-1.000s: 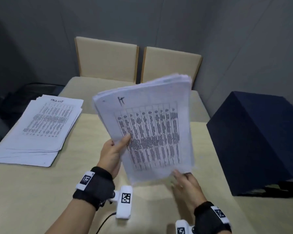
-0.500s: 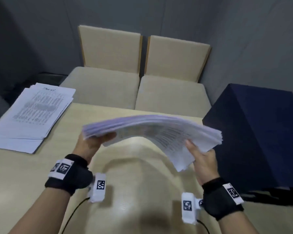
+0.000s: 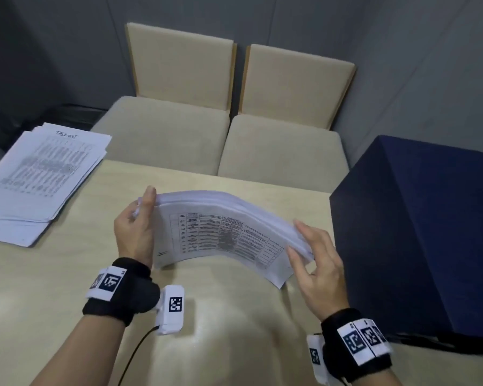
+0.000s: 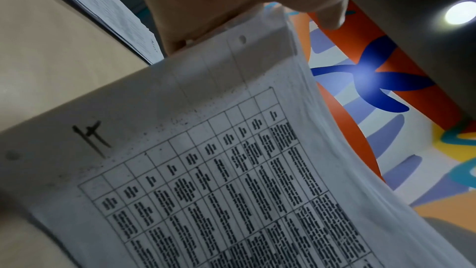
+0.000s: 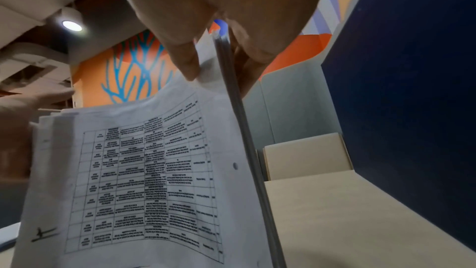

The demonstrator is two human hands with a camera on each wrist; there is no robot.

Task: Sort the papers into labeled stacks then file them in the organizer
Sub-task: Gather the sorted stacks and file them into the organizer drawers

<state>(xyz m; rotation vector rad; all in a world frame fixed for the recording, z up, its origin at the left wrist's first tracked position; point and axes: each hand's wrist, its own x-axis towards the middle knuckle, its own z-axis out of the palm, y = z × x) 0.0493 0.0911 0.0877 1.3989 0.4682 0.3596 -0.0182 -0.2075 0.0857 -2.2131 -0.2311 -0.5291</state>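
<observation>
A thick stack of printed papers [image 3: 223, 229] hangs bowed above the beige table [image 3: 53, 288], with a table-printed page facing me. My left hand [image 3: 144, 207] grips its left end, thumb on top. My right hand [image 3: 301, 240] pinches its right end. The left wrist view shows the stack's [image 4: 231, 191] other face, with a handwritten mark, pinched at the edge by that hand's fingers [image 4: 175, 44]. Seen from the right wrist, the thumb [image 5: 185, 62] and fingers clamp the stack's [image 5: 141, 170] edge. A second labelled stack [image 3: 39, 176] lies at the table's far left.
A large dark blue box [image 3: 418, 232] stands on the table's right side, close to my right hand. Two beige chairs [image 3: 179, 135] sit behind the far table edge. A cable [image 3: 134, 355] trails from the left wrist camera.
The stack stood upright facing me, then was turned flat and flipped. It now sits lower over the table, with my right hand moved to its right end.
</observation>
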